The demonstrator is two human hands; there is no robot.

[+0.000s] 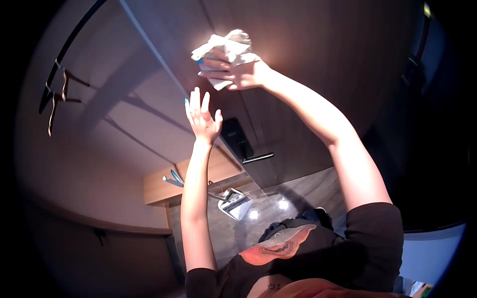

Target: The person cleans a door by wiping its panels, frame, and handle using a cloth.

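Raised high, my right hand (pixel 243 76) has its fingers spread over a crumpled white cloth (pixel 231 44) against a dark brown door (pixel 308 59). Folds of the cloth stick out above and below the fingers. My left hand (pixel 202 119) is lifted lower and to the left, with fingers stretched out and nothing in them. It appears beside the door's left edge; whether it touches the surface I cannot tell. A black lock plate (pixel 235 136) with a silver lever handle (pixel 258 158) is right of my left wrist.
Wooden hangers (pixel 64 89) hang from a black rail (pixel 69 44) at the left. A wooden shelf (pixel 166 187) juts from the wall, with a blue-handled item (pixel 175 178) by it. Below, a dustpan (pixel 234 203) stands on the shiny grey floor (pixel 298 191).
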